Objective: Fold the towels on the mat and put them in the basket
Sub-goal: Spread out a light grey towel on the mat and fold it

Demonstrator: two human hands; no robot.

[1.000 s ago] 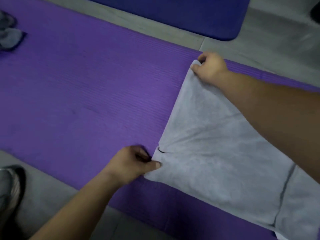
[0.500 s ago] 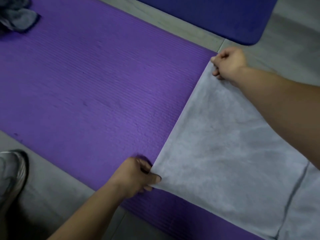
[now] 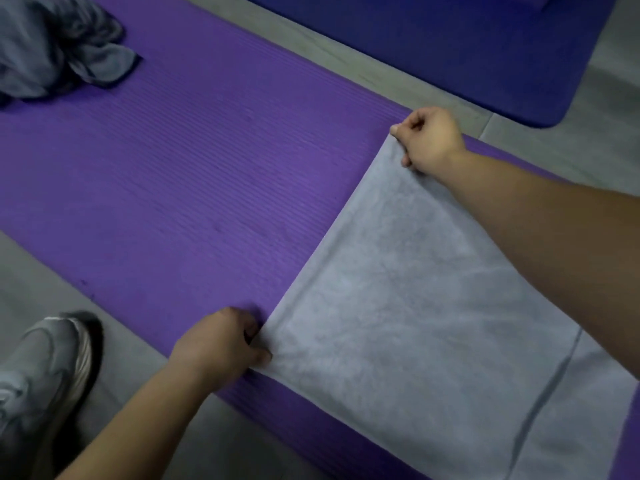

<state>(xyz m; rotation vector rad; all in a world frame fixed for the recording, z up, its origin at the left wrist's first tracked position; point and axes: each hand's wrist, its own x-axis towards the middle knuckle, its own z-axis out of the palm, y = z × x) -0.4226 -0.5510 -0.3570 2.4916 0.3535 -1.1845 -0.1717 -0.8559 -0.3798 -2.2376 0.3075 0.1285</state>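
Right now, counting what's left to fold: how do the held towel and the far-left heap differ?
The held towel lies spread flat; the far heap is crumpled. The left hand and right hand pinch the held towel's corners; the far heap lies untouched. Both are grey, on the mat.

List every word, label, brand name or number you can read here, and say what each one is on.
None. No writing, logo or number shows on the towel, the purple mat, the blue mat, the heap of towels or the shoe.
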